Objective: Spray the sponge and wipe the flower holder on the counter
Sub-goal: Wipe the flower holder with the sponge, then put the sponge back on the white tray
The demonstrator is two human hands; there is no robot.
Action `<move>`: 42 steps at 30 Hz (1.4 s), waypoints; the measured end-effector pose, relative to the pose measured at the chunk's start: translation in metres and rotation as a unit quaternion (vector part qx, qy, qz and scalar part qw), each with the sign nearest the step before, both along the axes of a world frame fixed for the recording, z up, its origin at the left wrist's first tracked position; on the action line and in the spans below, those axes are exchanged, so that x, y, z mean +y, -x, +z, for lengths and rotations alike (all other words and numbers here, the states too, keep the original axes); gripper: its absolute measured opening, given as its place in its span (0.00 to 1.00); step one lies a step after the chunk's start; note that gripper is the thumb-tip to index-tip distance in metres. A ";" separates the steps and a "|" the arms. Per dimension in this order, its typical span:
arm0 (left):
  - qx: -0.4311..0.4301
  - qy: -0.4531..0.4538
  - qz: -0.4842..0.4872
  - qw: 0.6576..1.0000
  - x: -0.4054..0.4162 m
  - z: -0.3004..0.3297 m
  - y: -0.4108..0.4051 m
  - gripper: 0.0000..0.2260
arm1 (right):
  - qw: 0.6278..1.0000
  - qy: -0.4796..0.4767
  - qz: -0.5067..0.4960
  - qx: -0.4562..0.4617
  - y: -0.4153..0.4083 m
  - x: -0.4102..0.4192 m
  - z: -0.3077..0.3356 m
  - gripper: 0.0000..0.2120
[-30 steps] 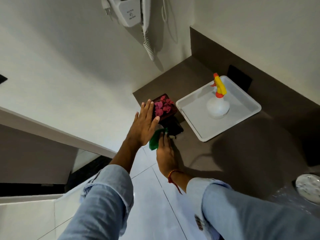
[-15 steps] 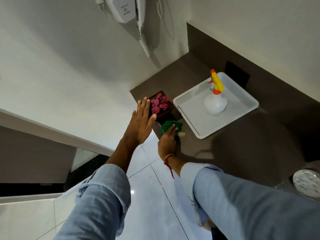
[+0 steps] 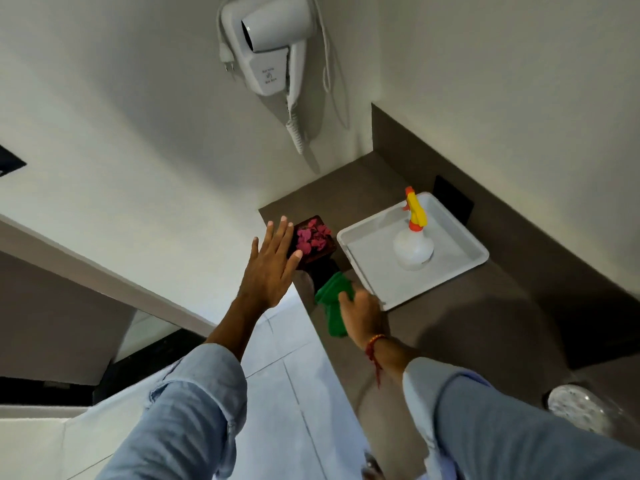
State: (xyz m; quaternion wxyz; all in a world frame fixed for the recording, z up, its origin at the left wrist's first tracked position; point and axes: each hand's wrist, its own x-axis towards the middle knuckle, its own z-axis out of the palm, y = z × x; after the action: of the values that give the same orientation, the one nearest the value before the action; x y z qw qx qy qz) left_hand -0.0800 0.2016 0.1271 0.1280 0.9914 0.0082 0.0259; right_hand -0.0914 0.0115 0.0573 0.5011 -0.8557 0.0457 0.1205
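Green sponge (image 3: 333,305) pinched in the right hand (image 3: 360,315) presses the flower holder (image 3: 313,242) at the bench (image 3: 467,323) edge, left hand (image 3: 269,268) spread flat beside its pink petals.

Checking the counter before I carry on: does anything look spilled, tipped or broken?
Nothing stands out. The spray bottle stands upright in the white tray, and the flower holder sits upright near the counter edge.
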 end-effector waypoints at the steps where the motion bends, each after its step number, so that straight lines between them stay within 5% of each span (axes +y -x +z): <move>1: -0.054 0.015 0.007 0.998 -0.009 0.005 0.001 0.27 | 0.999 -0.037 -0.029 0.014 -0.011 -0.016 0.009 0.11; 5: -0.178 0.042 -0.083 0.980 -0.068 0.010 0.009 0.25 | 0.975 -0.173 -0.118 0.072 -0.053 -0.066 0.034 0.10; 9: -0.036 0.011 -0.140 0.990 -0.135 -0.015 0.022 0.34 | 0.949 -0.254 -0.130 0.134 -0.078 -0.088 0.038 0.10; 12: 0.044 -0.014 -0.094 0.994 -0.159 -0.036 0.023 0.39 | 0.945 -0.255 -0.123 0.163 -0.081 -0.092 0.035 0.23; 16: -0.025 0.104 0.012 0.994 -0.200 -0.035 -0.006 0.19 | 0.944 -0.238 -0.042 0.225 -0.101 -0.136 0.036 0.27; 18: -0.027 0.289 0.098 0.952 -0.198 -0.033 -0.014 0.14 | 0.963 -0.187 -0.012 0.196 -0.103 -0.145 0.028 0.26; 20: -0.007 0.499 0.191 0.845 -0.188 -0.034 -0.017 0.16 | 0.966 -0.187 -0.019 0.180 -0.102 -0.144 0.020 0.23; 22: 0.010 0.606 0.248 0.756 -0.189 -0.038 -0.023 0.16 | 0.943 -0.242 0.009 0.229 -0.104 -0.149 0.011 0.22; 24: 0.042 0.639 0.283 0.714 -0.191 -0.049 -0.031 0.15 | 0.909 -0.293 0.052 0.291 -0.111 -0.152 0.005 0.20; 26: 0.082 0.601 0.292 0.740 -0.191 -0.058 -0.037 0.15 | 0.922 -0.263 0.058 0.279 -0.118 -0.148 0.001 0.17; 28: 0.120 0.466 0.263 0.836 -0.191 -0.070 -0.042 0.17 | 0.959 -0.183 0.052 0.209 -0.125 -0.137 -0.001 0.16; 30: 0.129 0.335 0.256 0.897 -0.196 -0.079 -0.045 0.20 | 0.982 -0.093 0.073 0.147 -0.130 -0.125 -0.005 0.16; 36: 0.124 0.135 0.292 0.939 -0.216 -0.085 -0.044 0.23 | 0.975 0.113 0.187 0.028 -0.123 -0.114 -0.016 0.29; 42: 0.098 0.118 0.246 0.957 -0.210 -0.078 -0.030 0.25 | 0.945 0.189 0.266 0.026 -0.109 -0.127 -0.019 0.35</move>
State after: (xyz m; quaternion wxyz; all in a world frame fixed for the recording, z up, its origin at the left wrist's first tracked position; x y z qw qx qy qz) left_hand -0.0498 -0.0084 0.0487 0.2319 0.9344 0.2672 -0.0423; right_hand 0.0178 -0.1151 0.0381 0.2787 -0.9121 -0.1487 0.2614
